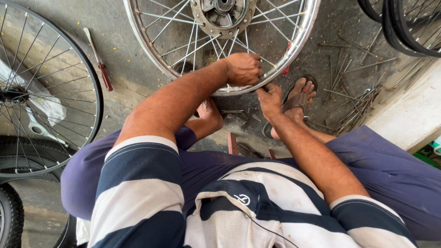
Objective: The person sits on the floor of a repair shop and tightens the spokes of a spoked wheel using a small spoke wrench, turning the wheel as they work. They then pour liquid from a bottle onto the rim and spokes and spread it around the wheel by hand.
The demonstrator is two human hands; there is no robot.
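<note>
The shiny chrome spoked wheel rim [301, 34] is gripped at six o'clock: left hand [243, 69] clenched over it, right hand [270, 97] pinching beneath; steady bracing is advised.

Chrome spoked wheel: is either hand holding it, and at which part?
Both. The left hand closes over the near rim of the chrome spoked wheel; the right hand pinches the same rim edge just beside it.
</note>
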